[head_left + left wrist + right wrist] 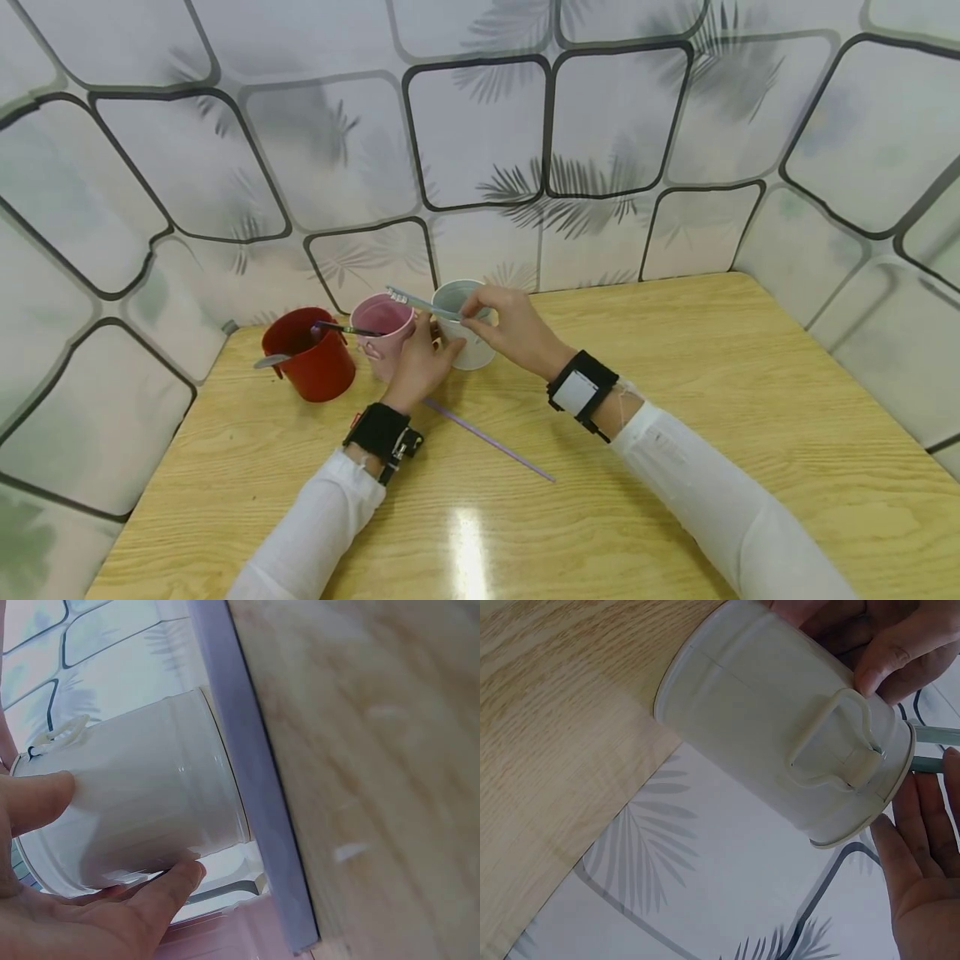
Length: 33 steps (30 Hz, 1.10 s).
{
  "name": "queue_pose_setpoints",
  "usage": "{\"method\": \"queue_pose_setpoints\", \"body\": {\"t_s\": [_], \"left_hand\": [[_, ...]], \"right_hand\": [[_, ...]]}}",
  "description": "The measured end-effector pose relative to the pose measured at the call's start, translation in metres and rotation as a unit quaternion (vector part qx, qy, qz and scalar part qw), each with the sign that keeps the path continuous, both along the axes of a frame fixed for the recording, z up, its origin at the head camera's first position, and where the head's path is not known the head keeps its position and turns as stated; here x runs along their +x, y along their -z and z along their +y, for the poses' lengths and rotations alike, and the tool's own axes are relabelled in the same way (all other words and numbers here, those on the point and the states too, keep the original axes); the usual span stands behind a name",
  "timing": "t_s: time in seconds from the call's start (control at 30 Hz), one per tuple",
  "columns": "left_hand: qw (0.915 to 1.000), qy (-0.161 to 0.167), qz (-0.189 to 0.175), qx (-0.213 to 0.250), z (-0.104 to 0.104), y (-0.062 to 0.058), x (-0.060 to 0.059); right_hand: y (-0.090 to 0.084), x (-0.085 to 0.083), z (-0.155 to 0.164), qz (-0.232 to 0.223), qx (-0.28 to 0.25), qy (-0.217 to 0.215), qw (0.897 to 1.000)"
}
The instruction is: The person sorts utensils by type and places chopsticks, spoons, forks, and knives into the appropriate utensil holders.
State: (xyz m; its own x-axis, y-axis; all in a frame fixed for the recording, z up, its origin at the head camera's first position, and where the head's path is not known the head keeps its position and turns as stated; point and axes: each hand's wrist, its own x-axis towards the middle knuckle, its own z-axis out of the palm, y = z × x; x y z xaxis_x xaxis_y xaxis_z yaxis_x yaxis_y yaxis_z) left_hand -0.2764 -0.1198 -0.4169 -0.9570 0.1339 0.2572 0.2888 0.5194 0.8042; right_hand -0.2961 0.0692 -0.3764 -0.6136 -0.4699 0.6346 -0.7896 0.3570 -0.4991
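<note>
A purple straw [487, 437] lay nearest on the desk [675, 467]. Toward the far edge, the left hand [420, 362] gripped the white cup [468, 329]; the right hand [510, 325] pinched a grey straw [420, 302] over its rim. Steadying the cup seemed wise.

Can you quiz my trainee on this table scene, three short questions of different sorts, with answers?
1. True or false: the left hand grips the red bucket.
2. Which bucket does the right hand hold a grey stick over? A pink B white C red
3. What lies loose on the table between the forearms?

Key: 1 false, it holds the white bucket. 2 B. 3 a purple straw.
</note>
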Motion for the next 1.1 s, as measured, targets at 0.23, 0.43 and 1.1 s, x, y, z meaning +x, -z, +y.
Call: {"method": "queue_pose_setpoints", "body": {"t_s": [0.23, 0.43, 1.1], "left_hand": [[0.9999, -0.001, 0.002, -0.013, 0.0, 0.0, 0.001], [0.9999, 0.002, 0.003, -0.012, 0.0, -0.001, 0.002], [0.9999, 0.003, 0.01, -0.008, -0.001, 0.0, 0.001]], "right_hand": [[0.001, 0.0, 0.0, -0.005, 0.013, 0.012, 1.0], [0.0, 0.001, 0.0, -0.005, 0.021, 0.017, 1.0], [-0.011, 0.034, 0.008, 0.022, -0.003, -0.022, 1.0]]}}
